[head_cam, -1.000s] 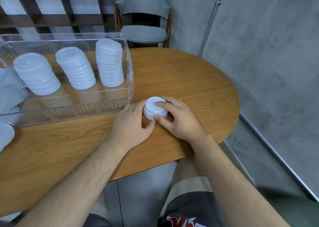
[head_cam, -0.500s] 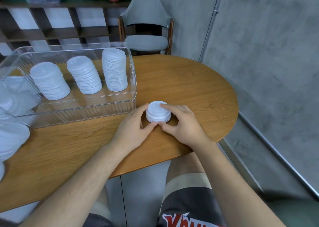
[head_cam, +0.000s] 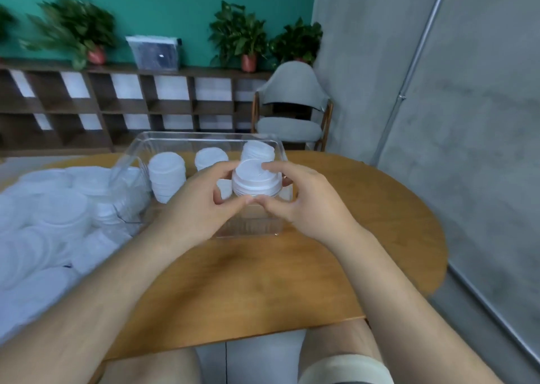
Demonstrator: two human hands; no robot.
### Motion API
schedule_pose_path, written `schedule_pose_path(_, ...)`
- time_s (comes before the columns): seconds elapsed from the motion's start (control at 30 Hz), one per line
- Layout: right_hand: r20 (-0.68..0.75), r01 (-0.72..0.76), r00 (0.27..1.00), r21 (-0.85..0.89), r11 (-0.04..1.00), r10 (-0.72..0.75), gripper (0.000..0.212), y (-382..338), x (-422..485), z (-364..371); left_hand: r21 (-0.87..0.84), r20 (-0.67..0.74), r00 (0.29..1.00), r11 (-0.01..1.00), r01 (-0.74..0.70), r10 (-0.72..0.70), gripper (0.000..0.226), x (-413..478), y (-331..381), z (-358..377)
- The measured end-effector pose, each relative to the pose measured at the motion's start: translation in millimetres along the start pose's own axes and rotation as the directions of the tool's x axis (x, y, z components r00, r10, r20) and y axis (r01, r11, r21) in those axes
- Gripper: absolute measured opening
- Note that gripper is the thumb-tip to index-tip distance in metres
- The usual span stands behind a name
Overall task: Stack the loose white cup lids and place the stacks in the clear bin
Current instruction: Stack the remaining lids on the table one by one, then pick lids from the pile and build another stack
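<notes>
One oval wooden table [head_cam: 292,266] bears clear bin [head_cam: 204,134] — teal wall [head_cam: 175,9] behind.

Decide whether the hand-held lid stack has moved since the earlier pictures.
Yes: the lid stack rose off the wooden table and went left, toward the clear bin.

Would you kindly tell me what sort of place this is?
Probably an office lounge or meeting room, not a kitchen: a wooden table, a grey upholstered chair, and a cubby shelf topped with potted plants.
</notes>
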State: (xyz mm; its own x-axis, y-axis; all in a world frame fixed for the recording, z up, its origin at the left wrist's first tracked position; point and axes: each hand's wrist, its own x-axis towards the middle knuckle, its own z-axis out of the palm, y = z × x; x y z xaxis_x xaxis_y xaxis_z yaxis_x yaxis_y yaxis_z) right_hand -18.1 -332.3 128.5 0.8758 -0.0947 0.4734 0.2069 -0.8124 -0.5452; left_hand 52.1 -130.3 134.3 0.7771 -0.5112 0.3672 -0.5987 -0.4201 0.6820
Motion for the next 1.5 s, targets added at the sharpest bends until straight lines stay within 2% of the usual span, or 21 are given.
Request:
schedule_pose_path(0.1, 0.038, 0.02, 0.999, 0.035, 0.999, -0.021, 0.056, -22.1, 46.6, 24.6, 0.023, -0.034, 0.999, 1.0, 0.0, 0.001, 0.041, 21.3, -21.7, -39.5)
schedule_pose_path(0.23, 0.105, 0.023, 0.994, 0.059, 0.998, -0.029, 0.056, -40.2, 105.6, 67.4, 0.184, -0.005, 1.0, 0.983, 0.017, -0.017, 0.04, 59.4, -74.5, -86.1)
schedule_pose_path(0.3, 0.129, 0.025, 0.991, 0.045, 0.999, -0.031, 0.056, -44.2, 132.4, 91.5, 0.323, -0.014, 0.998, 0.944, 0.064, -0.063, 0.049, 76.6, -98.8, -103.5)
schedule_pose_path(0.4, 0.166, 0.017, 0.986, -0.008, 1.0, -0.015, 0.058, -47.4, 165.2, 126.4, 0.458, -0.059, 0.991, 0.879, 0.136, -0.122, 0.048, 94.1, -120.2, -118.7)
schedule_pose_path(0.53, 0.198, 0.015, 0.98, -0.015, 1.0, -0.012, 0.058, -46.2, 190.0, 158.9, 0.555, -0.088, 0.982, 0.811, 0.186, -0.165, 0.054, 108.8, -137.4, -120.0)
schedule_pose_path(0.67, 0.223, -0.013, 0.975, -0.005, 1.0, 0.014, 0.057, -38.2, 197.1, 180.1, 0.64, -0.059, 0.976, 0.742, 0.197, -0.209, 0.045, 119.0, -148.4, -113.6)
schedule_pose_path(0.83, 0.24, -0.037, 0.97, -0.004, 0.999, 0.037, 0.059, -30.3, 196.9, 198.2, 0.684, -0.042, 0.98, 0.71, 0.168, -0.192, 0.038, 121.3, -161.4, -107.4)
schedule_pose_path(0.97, 0.261, -0.041, 0.964, -0.02, 0.999, 0.045, 0.06, -29.1, 198.2, 204.7, 0.72, -0.037, 0.983, 0.678, 0.15, -0.179, 0.042, 123.3, -166.5, -104.4)
schedule_pose_path(1.1, 0.287, -0.019, 0.957, -0.078, 0.997, 0.041, 0.059, -30.7, 198.3, 212.7, 0.742, -0.016, 0.985, 0.658, 0.128, -0.173, 0.037, 123.0, -171.9, -100.9)
schedule_pose_path(1.27, 0.245, -0.013, 0.968, -0.127, 0.992, 0.044, 0.052, -37.2, 193.8, 216.0, 0.754, 0.007, 0.988, 0.65, 0.097, -0.156, 0.032, 122.6, -169.0, -100.9)
schedule_pose_path(1.5, 0.303, 0.005, 0.951, -0.207, 0.978, 0.059, 0.051, -42.4, 181.2, 211.3, 0.812, 0.048, 0.98, 0.579, 0.075, -0.193, 0.034, 116.6, -161.5, -97.9)
